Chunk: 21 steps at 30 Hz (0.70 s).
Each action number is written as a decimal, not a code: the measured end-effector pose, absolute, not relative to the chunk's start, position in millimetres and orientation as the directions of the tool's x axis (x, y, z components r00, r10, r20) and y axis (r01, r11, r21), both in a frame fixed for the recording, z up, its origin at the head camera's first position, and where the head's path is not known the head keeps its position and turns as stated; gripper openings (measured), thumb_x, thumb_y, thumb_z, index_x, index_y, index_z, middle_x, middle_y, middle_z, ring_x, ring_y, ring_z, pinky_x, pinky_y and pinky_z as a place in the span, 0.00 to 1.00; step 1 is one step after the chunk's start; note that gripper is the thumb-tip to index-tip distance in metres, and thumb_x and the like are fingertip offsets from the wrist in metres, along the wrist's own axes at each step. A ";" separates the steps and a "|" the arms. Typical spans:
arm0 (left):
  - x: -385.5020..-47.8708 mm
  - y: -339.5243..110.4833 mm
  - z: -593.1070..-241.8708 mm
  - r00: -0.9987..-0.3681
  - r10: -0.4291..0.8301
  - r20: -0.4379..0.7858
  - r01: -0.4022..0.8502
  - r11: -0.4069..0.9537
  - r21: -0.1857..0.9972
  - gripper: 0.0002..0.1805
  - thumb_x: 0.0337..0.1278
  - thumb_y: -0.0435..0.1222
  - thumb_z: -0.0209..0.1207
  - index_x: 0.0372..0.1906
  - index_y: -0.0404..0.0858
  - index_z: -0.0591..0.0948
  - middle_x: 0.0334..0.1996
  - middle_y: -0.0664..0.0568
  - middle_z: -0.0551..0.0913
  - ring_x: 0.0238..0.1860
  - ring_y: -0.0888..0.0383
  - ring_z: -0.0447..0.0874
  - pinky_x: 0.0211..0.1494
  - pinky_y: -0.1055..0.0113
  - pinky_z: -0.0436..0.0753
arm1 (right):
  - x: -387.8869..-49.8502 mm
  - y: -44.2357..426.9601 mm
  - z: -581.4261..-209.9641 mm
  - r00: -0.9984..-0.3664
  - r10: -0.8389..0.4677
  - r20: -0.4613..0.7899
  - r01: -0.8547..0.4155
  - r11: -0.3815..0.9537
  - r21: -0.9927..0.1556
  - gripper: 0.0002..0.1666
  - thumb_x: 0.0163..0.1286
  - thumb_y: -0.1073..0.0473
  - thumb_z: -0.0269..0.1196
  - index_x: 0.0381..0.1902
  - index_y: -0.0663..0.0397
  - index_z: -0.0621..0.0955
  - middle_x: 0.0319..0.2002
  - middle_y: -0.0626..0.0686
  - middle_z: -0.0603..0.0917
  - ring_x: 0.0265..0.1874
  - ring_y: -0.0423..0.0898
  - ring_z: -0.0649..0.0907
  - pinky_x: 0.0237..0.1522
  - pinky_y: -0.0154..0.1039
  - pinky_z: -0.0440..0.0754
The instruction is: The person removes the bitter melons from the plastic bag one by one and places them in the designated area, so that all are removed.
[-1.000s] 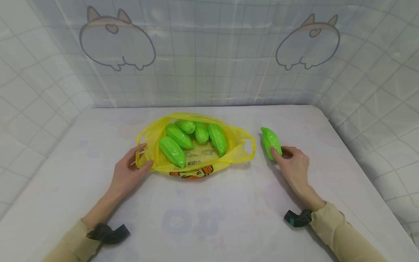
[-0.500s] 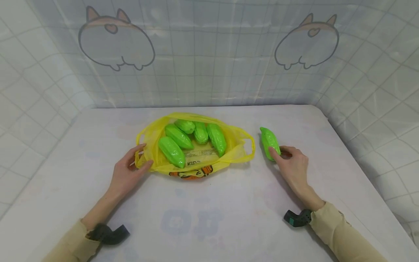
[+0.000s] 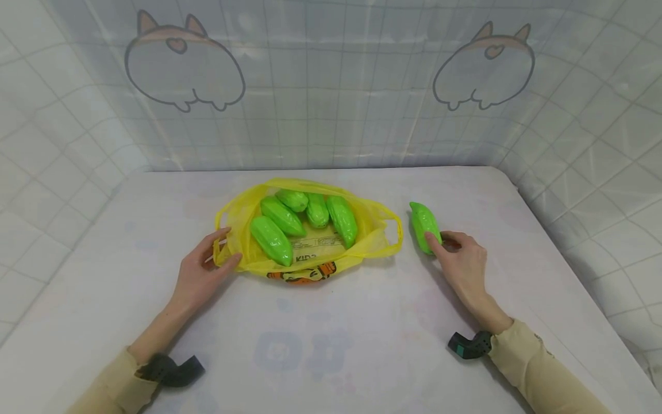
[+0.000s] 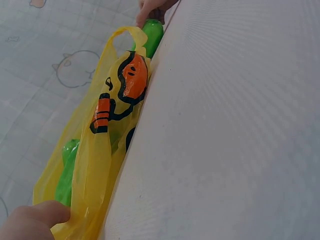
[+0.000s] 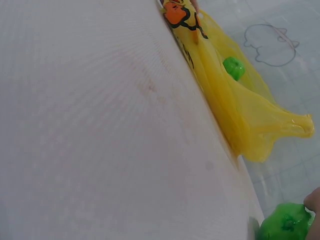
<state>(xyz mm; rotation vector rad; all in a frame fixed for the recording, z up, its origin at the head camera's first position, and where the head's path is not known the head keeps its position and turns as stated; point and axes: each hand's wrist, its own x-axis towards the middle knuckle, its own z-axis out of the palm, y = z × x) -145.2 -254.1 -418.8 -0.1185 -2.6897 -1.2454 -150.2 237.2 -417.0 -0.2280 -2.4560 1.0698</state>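
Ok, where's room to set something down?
Bare: tabletop on the near side of the yellow bag, between left hand and right hand; also left of the left hand. Crowded: the gap between bag and the green vegetable the right hand holds.

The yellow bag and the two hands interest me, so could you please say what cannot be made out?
Small print inside the bag: head view, too small to read.
Left hand: left wrist view, cut off at the lower left.
Right hand: right wrist view, cut off by the right edge.
Held vegetable: same view, bottom edge.

White table (image 3: 372,322) with yellow bag (image 3: 369,234) and green vegetable (image 3: 423,221).
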 end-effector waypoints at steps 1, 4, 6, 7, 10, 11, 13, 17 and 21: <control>-145.1 -254.2 -418.9 -0.981 -0.001 0.192 0.146 0.648 0.748 0.34 0.64 0.49 0.63 0.73 0.50 0.68 0.72 0.46 0.69 0.67 0.43 0.72 0.52 0.91 0.66 | -150.1 237.1 -416.9 -0.885 0.322 0.336 -0.026 0.686 -0.727 0.30 0.65 0.41 0.68 0.47 0.64 0.85 0.41 0.62 0.87 0.39 0.55 0.84 0.44 0.41 0.73; -144.9 -254.3 -419.1 -0.981 0.001 0.192 0.146 0.652 0.744 0.34 0.65 0.49 0.63 0.73 0.50 0.68 0.72 0.47 0.69 0.67 0.43 0.71 0.52 0.91 0.66 | -149.8 237.0 -416.4 -0.886 0.322 0.334 -0.027 0.684 -0.729 0.29 0.65 0.41 0.67 0.47 0.64 0.85 0.42 0.62 0.87 0.39 0.56 0.84 0.45 0.43 0.73; -144.9 -254.4 -419.1 -0.981 0.001 0.192 0.146 0.654 0.743 0.34 0.65 0.49 0.63 0.73 0.50 0.68 0.72 0.47 0.69 0.67 0.43 0.71 0.52 0.91 0.66 | -149.7 236.9 -416.2 -0.886 0.321 0.334 -0.027 0.683 -0.730 0.29 0.65 0.41 0.67 0.47 0.63 0.85 0.42 0.62 0.87 0.39 0.56 0.84 0.45 0.43 0.73; -144.8 -254.4 -419.0 -0.982 0.001 0.191 0.145 0.655 0.742 0.34 0.65 0.49 0.63 0.73 0.50 0.68 0.72 0.47 0.69 0.67 0.43 0.71 0.52 0.91 0.66 | -149.6 237.0 -416.1 -0.886 0.322 0.334 -0.027 0.682 -0.731 0.29 0.65 0.41 0.67 0.47 0.63 0.85 0.42 0.62 0.87 0.39 0.56 0.84 0.45 0.42 0.73; -144.5 -254.2 -418.2 -0.981 0.003 0.192 0.146 0.656 0.740 0.34 0.65 0.49 0.63 0.73 0.49 0.68 0.72 0.47 0.69 0.67 0.43 0.71 0.52 0.91 0.66 | -149.7 237.3 -416.2 -0.884 0.326 0.336 -0.027 0.681 -0.732 0.29 0.65 0.41 0.68 0.47 0.63 0.86 0.42 0.61 0.87 0.39 0.55 0.84 0.44 0.40 0.73; -144.4 -254.1 -418.0 -0.981 0.004 0.193 0.148 0.656 0.740 0.34 0.65 0.49 0.63 0.73 0.49 0.68 0.72 0.47 0.69 0.67 0.43 0.71 0.53 0.91 0.66 | -149.6 237.4 -416.1 -0.882 0.327 0.338 -0.027 0.681 -0.732 0.28 0.65 0.42 0.68 0.47 0.62 0.86 0.42 0.61 0.87 0.39 0.55 0.84 0.44 0.40 0.73; -144.4 -253.9 -417.6 -0.981 0.005 0.193 0.148 0.659 0.738 0.34 0.65 0.50 0.63 0.73 0.49 0.68 0.72 0.47 0.68 0.68 0.43 0.71 0.53 0.90 0.66 | -149.6 237.5 -416.1 -0.880 0.331 0.341 -0.026 0.683 -0.730 0.28 0.64 0.42 0.68 0.46 0.62 0.86 0.41 0.61 0.88 0.38 0.55 0.85 0.43 0.38 0.73; -144.5 -253.6 -417.3 -0.982 0.003 0.187 0.143 0.660 0.737 0.34 0.65 0.50 0.62 0.73 0.50 0.68 0.73 0.47 0.68 0.68 0.43 0.70 0.54 0.89 0.67 | -149.5 237.7 -416.2 -0.878 0.332 0.346 -0.027 0.686 -0.727 0.27 0.65 0.42 0.68 0.46 0.62 0.86 0.41 0.61 0.88 0.38 0.54 0.85 0.42 0.37 0.73; -144.3 -253.6 -417.4 -0.982 0.000 0.188 0.142 0.659 0.739 0.33 0.65 0.50 0.62 0.73 0.49 0.68 0.72 0.47 0.68 0.68 0.43 0.71 0.53 0.90 0.67 | -149.4 237.2 -416.3 -0.877 0.327 0.352 -0.035 0.687 -0.726 0.27 0.65 0.42 0.68 0.45 0.62 0.86 0.41 0.60 0.88 0.38 0.54 0.85 0.42 0.36 0.73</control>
